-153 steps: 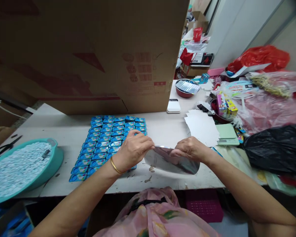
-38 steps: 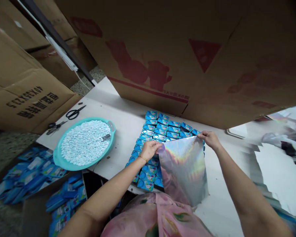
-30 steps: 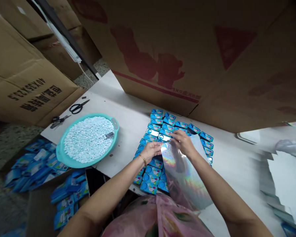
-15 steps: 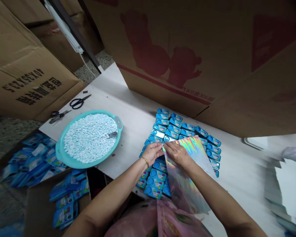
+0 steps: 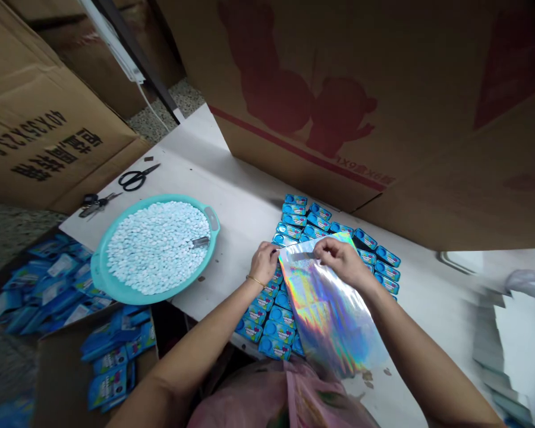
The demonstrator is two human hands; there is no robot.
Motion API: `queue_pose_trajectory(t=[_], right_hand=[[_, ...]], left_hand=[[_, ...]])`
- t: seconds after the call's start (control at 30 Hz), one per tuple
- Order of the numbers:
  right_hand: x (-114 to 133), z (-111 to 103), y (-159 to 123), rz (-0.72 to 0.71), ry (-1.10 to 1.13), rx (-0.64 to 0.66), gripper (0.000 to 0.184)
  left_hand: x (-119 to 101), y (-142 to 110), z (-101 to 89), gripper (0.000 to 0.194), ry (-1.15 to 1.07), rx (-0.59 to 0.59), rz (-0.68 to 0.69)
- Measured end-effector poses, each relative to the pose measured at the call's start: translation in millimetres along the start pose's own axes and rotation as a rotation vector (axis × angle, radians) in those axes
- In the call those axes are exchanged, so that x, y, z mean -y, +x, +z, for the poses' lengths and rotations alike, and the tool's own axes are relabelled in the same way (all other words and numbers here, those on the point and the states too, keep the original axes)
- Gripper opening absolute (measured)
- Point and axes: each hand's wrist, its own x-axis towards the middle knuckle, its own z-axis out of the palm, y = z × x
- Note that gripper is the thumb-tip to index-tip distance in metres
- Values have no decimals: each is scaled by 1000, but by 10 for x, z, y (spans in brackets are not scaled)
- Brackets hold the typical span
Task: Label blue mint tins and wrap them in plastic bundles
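Observation:
A shiny rainbow holographic sheet (image 5: 330,318) lies slanted over rows of small blue tins (image 5: 280,333). My left hand (image 5: 264,264), with a gold bangle at the wrist, is closed in a pinch at the sheet's upper left corner. Near the sheet's top edge, my right hand (image 5: 343,261) has its thumb and fingers pressed together on it. A narrow greyish strip (image 5: 301,257) shows along that edge between the hands; whether it is a peeled part or a shadow, I cannot tell.
Left on the table (image 5: 245,202) stands a turquoise basin (image 5: 97,267) of pale blue candies with a metal scoop (image 5: 200,242). Behind it lie scissors (image 5: 136,179) and keys (image 5: 98,204). A large carton (image 5: 294,71) borders the back. Blue packets (image 5: 111,359) fill boxes below left.
My hands, together at the sheet's corner before, are now apart, the right one further right along the top edge. The sheet has turned flatter and shows more of its shiny face.

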Motion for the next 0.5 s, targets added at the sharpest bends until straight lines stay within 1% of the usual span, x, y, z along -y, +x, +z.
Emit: queue_pose_trajectory(t=[0.03,0.07,0.1,0.17,0.23,0.3,0.37,0.5], right_hand=[[4,-38,64,64,82,-12,13],[-7,-59,133,120,161,-26,15],[-29,-62,203,166,234,-44,17],[-89,-29,330,230,370,-88,22],[-148,27,424,271,494,-118,24],[-187,75,482,297,585,-129,24],[-203,100,517,313,656,-129,23],[-192,110,586,328,769,-146,22]], left_hand=[[-39,9,-25,19,-26,-22,58],[-89,12,-38,25,-96,-17,71],[-146,11,-37,31,-196,17,40],[-257,19,-7,40,-407,112,-99],[-334,60,30,42,-541,163,-236],[-367,139,48,41,-602,168,-314],[-371,239,46,40,-651,171,-351],[-383,427,40,35,-664,119,-343]])
